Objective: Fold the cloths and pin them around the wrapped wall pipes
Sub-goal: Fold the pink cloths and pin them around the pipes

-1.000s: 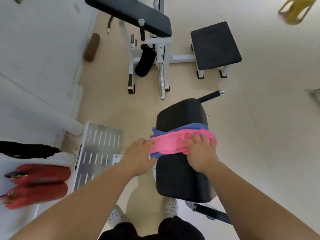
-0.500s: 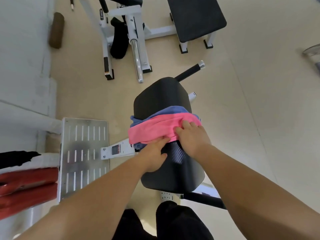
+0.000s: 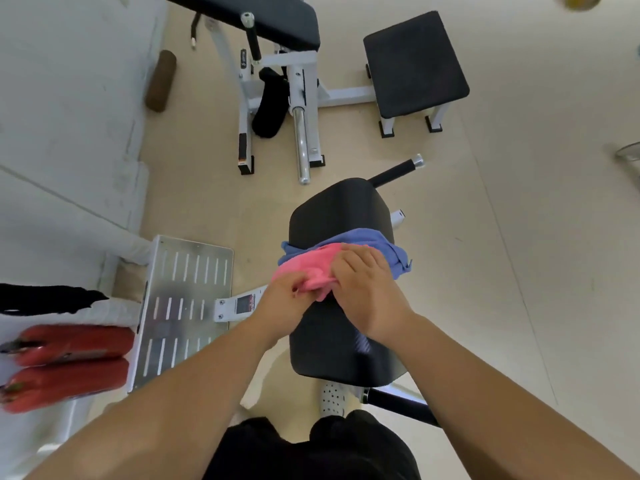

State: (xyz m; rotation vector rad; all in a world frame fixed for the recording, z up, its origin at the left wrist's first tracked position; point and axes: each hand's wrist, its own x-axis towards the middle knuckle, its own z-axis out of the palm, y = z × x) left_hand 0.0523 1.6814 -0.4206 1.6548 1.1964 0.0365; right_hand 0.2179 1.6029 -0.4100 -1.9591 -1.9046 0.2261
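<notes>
A pink cloth [image 3: 308,268] lies bunched on a blue cloth [image 3: 374,239], both draped across a black padded gym seat [image 3: 339,209]. My left hand [image 3: 284,299] grips the near left end of the pink cloth. My right hand [image 3: 367,289] lies over its right part, fingers curled into the fabric. A white wrapped wall pipe [image 3: 135,244] runs along the wall at the left. No pins are visible.
A perforated metal footplate [image 3: 183,306] stands left of the seat. Two red cylinders [image 3: 65,362] and a black cloth [image 3: 45,301] lie at the far left. A white weight machine [image 3: 298,98] and a black padded stool [image 3: 415,60] stand ahead on the beige floor.
My hands have drawn together, gathering the pink cloth into a smaller bunch toward the left, which uncovers more of the blue cloth on the right.
</notes>
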